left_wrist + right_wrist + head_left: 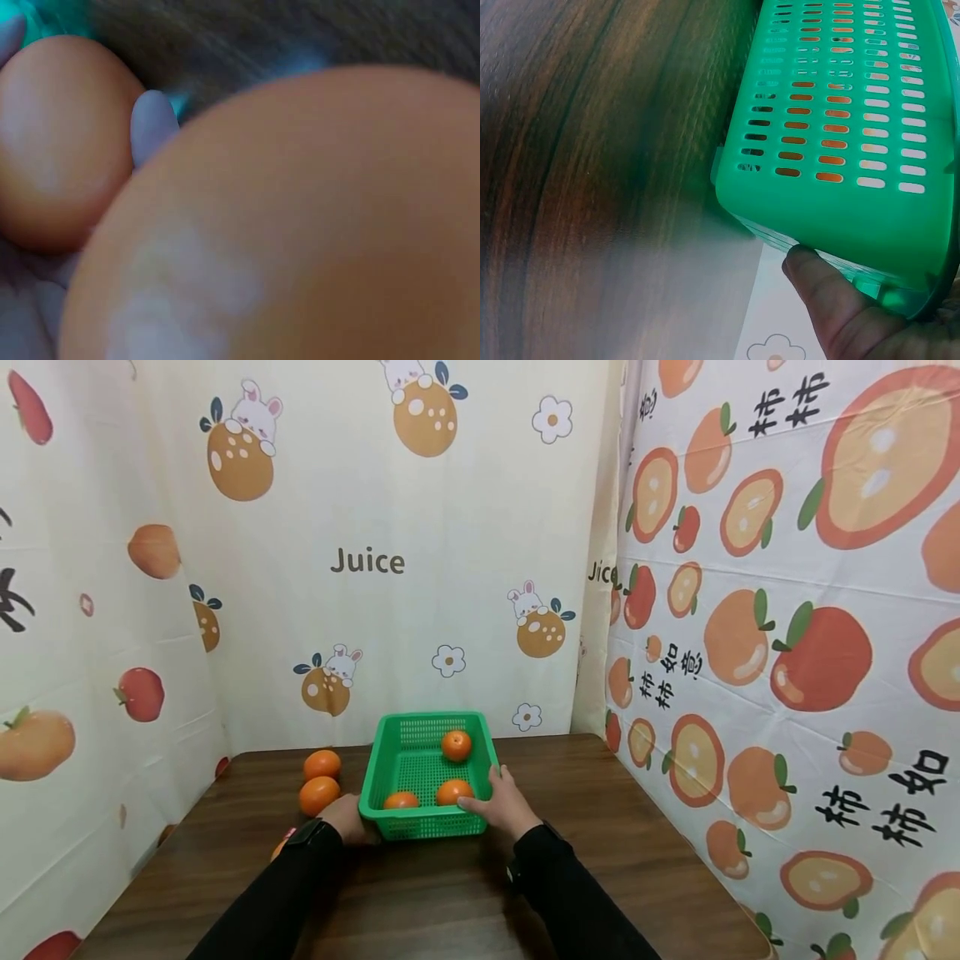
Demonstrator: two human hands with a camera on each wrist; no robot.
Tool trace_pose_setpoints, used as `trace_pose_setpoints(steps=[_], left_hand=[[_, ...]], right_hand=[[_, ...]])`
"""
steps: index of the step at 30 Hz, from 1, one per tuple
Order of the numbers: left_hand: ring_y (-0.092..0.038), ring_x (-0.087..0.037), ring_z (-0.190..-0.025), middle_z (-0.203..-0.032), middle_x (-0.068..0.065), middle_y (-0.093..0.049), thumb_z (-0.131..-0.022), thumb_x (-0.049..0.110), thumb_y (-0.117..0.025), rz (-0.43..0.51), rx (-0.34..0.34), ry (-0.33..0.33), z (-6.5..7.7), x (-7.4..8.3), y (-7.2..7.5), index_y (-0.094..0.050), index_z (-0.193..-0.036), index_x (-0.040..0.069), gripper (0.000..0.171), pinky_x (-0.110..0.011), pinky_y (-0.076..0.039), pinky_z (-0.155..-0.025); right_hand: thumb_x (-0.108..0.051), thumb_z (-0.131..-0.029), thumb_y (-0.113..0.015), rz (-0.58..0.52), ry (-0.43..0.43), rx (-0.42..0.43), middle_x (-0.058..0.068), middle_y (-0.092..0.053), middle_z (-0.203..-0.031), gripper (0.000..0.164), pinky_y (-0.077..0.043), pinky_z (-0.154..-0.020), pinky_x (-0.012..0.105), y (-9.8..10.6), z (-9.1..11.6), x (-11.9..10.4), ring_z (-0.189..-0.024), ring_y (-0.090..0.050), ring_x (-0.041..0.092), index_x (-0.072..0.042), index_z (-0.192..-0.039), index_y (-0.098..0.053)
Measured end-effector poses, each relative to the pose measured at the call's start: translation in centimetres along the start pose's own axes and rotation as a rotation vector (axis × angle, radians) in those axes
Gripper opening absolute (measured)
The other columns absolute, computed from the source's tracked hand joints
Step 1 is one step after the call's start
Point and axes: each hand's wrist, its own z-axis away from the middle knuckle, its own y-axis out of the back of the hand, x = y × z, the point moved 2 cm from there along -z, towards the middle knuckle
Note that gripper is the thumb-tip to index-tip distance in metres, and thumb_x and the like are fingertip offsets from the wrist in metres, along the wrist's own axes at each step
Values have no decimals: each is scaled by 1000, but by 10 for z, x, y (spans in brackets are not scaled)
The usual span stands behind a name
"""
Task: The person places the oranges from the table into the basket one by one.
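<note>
Left-hand fingers: in my head view, the basket's corner and the back of the left hand point(347, 820) masked most of them; the left wrist view showed fingertips curled about an orange point(67, 142), which sat against the palm.
Nearer orange: a blurred, cut-off orange point(285, 247) filled much of that wrist view and covered part of one finger.
Sleeve: the black left sleeve point(281, 893) hid most of an orange point(279, 848) on the table point(600, 827); a reddish patch beside it was too small for me to read.
Lettering: I read "Juice" on the back curtain point(480, 527); a second such word was distorted by the corner fold. The right curtain point(817, 735) bore "柿柿如意", and black strokes were cut off at the left edge.
Basket: the green basket point(427, 828) lay between both hands, three oranges point(456, 746) inside, the front two partly behind its rim.
Right-hand fingers: the right hand point(512, 807) gripped the basket's front right corner, thumb at the front rim, fingers along the side.
Loose oranges: two oranges point(319, 796) lay left of the basket, just beyond the left hand.
</note>
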Motion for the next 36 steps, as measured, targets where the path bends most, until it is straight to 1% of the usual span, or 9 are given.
trace_pose_setpoints(steps=[6,9,12,17,22,27,31,34,36], left_hand=[[-59,-17,-74,-81,2,-66,-70,22,-90,-9,16,41,0,0,-5,-71,-88,19,26,-38,-53,-73],[-57,-18,-70,-76,2,-64,-67,19,-88,-18,43,28,1,-3,-8,-68,-79,18,23,-37,-51,-68],[-56,-17,-68,-74,3,-63,-66,20,-89,-36,69,3,2,-4,-8,-66,-76,18,24,-36,-51,-68],[-55,-16,-69,-75,4,-63,-66,19,-90,-33,79,-15,3,-2,-6,-66,-76,19,26,-37,-52,-70],[-55,-16,-70,-75,5,-62,-66,17,-90,-24,64,-20,4,-5,-4,-63,-79,20,30,-36,-50,-69],[-55,-16,-69,-74,5,-62,-66,17,-90,-32,70,-58,0,-8,0,-62,-80,21,32,-36,-51,-68],[-55,-15,-68,-73,7,-61,-69,20,-87,-77,70,-91,-6,-9,3,-60,-79,23,29,-35,-50,-67],[-55,-14,-69,-75,8,-62,-73,24,-87,-107,49,-95,-8,-9,5,-60,-81,24,28,-36,-50,-68],[-57,-15,-72,-78,8,-65,-77,28,-87,-107,21,-80,-7,-8,7,-63,-84,25,26,-37,-52,-71]], right_hand=[[-53,-97,-75,-8,2,-5,28,-6,-177,106,-32,-126,62,1,3,2,-161,-24,48,-1,-169,-17],[-53,-97,-75,-8,7,-5,29,-6,-177,107,-32,-126,62,0,3,1,-160,-24,49,0,-169,-17],[-54,-97,-75,-1,9,-5,30,-6,-176,108,-32,-126,63,0,4,1,-160,-24,50,1,-169,-16],[-55,-96,-75,9,4,6,29,-7,-176,108,-33,-125,62,0,3,1,-160,-25,50,0,-169,-16],[-56,-96,-75,-3,-3,0,28,-6,-177,109,-32,-126,61,-1,2,2,-161,-25,48,-2,-170,-15],[-56,-96,-76,-22,-7,-2,26,-5,-178,110,-31,-127,62,1,3,-1,-161,-24,47,-3,-170,-15],[-56,-96,-75,-14,-12,4,27,-5,-178,109,-31,-127,62,2,3,-3,-161,-24,47,-3,-170,-15],[-56,-95,-76,-17,-15,5,27,-6,-177,110,-31,-126,63,3,5,-4,-161,-24,48,-3,-170,-16],[-55,-95,-76,-21,-13,2,28,-6,-177,110,-31,-126,64,2,6,-3,-161,-24,48,-2,-170,-16]])
